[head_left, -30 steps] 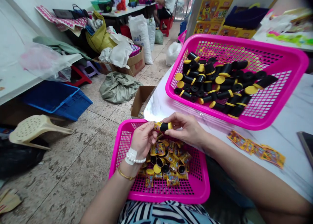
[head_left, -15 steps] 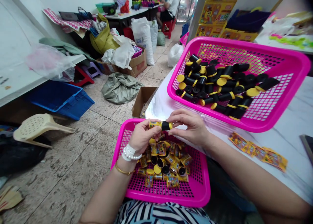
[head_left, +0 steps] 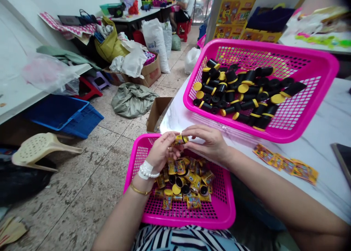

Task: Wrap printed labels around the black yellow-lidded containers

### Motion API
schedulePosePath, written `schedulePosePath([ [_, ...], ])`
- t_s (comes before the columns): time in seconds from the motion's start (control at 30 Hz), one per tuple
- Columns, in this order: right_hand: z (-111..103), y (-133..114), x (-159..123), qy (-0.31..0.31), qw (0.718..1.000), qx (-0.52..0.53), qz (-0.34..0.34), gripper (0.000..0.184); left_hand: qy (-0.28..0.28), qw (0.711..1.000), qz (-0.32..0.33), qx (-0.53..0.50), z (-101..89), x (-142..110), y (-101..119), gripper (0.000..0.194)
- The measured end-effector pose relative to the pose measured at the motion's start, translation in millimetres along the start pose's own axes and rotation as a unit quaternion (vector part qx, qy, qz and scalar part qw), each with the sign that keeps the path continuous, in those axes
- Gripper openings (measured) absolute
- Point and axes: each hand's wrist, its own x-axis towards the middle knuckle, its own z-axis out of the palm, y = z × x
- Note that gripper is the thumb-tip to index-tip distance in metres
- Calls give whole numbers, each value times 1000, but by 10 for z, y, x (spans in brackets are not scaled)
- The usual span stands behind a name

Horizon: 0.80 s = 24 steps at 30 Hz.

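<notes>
Between my two hands lies a small canister (head_left: 180, 140) with a yellow printed sleeve around its body. My left hand (head_left: 160, 152) grips one end of it, the fingers curled and partly hiding it. At the other end, my right hand (head_left: 210, 141) pinches it between thumb and fingers. Just below is a pink basket (head_left: 189, 222) holding several yellow-sleeved canisters (head_left: 194, 202). A larger pink basket (head_left: 297, 136) on the table contains plain black canisters (head_left: 248, 104) with yellow caps. Flat printed sleeves (head_left: 285, 164) lie fanned out right of my right hand.
The marbled white table (head_left: 323, 148) carries a dark flat device (head_left: 342, 159) at the right edge. On the floor to the left are a cream stool (head_left: 41, 147), a blue crate (head_left: 82, 116) and a cardboard box (head_left: 156, 114). A person (head_left: 186, 4) sits far back.
The yellow sleeve now covers the canister's black body, which was half bare before. My left hand's fingers have curled further around it. The view has shifted slightly.
</notes>
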Motion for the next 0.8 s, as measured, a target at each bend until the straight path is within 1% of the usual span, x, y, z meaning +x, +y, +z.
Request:
schedulePosePath([
  [0.1,-4,18,-12,-13,1000,20,14,26,6,1000,-11,8,-61,-38,32,37],
  [0.17,10,17,-19,-12,1000,20,20,25,19,1000,3,6,-54,-55,10,36],
  [0.3,62,10,-26,11,1000,0,14,24,59,993,87,51,13,-35,-97,36],
  [0.37,89,18,-28,24,1000,-1,11,20,64,987,121,82,41,-6,-140,36],
  [0.4,99,27,-30,28,1000,2,14,19,60,986,127,91,51,9,-150,35],
  [0.47,111,51,-35,30,999,14,22,20,42,987,123,97,59,29,-143,37],
  [0.53,113,76,-42,29,999,20,27,22,21,990,105,89,49,33,-112,43],
  [0.6,109,92,-49,23,1000,11,17,22,15,994,84,74,23,25,-79,47],
  [0.7,106,85,-55,6,1000,12,2,20,18,997,53,57,-21,2,-63,41],
  [0.77,117,56,-55,17,999,31,14,20,26,996,67,59,-22,-20,-67,34],
  [0.8,128,39,-54,32,998,45,31,20,38,993,90,73,-8,-31,-66,31],
])
